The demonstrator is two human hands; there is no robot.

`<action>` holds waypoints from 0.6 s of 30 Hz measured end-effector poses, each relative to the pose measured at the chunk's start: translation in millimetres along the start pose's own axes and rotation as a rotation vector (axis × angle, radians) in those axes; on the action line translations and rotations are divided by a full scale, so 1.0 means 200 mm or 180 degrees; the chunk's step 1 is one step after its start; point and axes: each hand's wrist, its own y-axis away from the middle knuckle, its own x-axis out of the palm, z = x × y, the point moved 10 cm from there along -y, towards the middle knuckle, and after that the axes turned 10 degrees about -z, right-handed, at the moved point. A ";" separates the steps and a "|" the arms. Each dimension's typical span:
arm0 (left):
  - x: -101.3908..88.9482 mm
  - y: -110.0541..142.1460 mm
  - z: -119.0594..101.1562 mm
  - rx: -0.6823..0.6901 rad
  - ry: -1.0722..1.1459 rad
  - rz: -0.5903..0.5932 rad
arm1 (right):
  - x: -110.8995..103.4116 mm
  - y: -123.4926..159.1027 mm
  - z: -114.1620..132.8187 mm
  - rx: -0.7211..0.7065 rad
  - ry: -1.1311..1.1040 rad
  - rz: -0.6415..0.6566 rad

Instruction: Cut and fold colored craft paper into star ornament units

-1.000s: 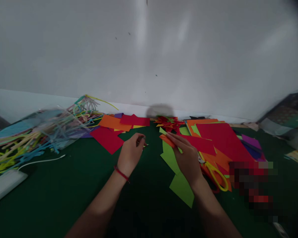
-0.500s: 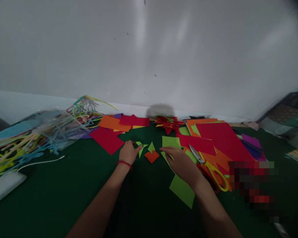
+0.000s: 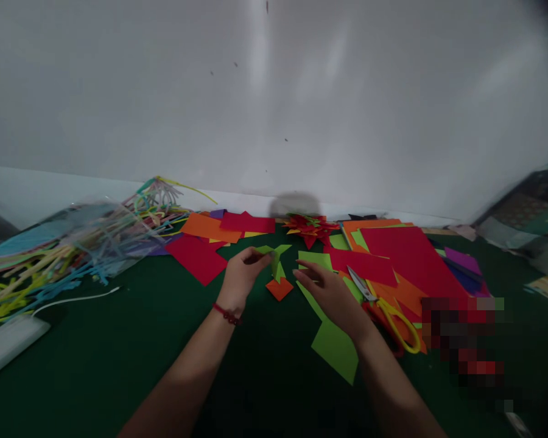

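Note:
Between the thumb and fingers of my left hand (image 3: 243,277) is a folded green paper piece (image 3: 281,250) with pointed ends, raised above the table. Below it lies a small folded orange paper (image 3: 279,290) with a green pointed piece (image 3: 280,272) at its top corner; the raised piece partly overlaps that green tip. My right hand (image 3: 329,294) hovers just to the right, fingers apart and holding nothing. Under and beside it are green paper sheets (image 3: 335,351). Scissors with yellow handles (image 3: 399,325) rest on papers to its right.
A red layered paper flower (image 3: 309,229) stands at the back by the white wall (image 3: 274,109). Coloured pipe cleaners (image 3: 68,255) and a plastic bag crowd the left, near a white power strip (image 3: 13,344). Red sheets (image 3: 402,249) are stacked at right.
My left hand has lifted the folded green piece and brought it right, above the orange one. The fingers of my right hand have spread and risen slightly.

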 end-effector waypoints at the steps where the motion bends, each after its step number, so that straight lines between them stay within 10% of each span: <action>1: 0.02 0.03 -0.04 -0.0012 0.0124 0.0054 | 0.02 0.00 0.01 0.0027 -0.0244 0.0095; 9: 0.04 0.16 -0.24 0.0461 -0.0125 -0.0082 | 0.04 0.02 0.12 -0.0216 -0.1047 0.0102; 18: 0.09 0.19 -0.22 0.0073 0.0268 0.0363 | 0.03 0.02 0.11 -0.0182 -0.1055 0.0037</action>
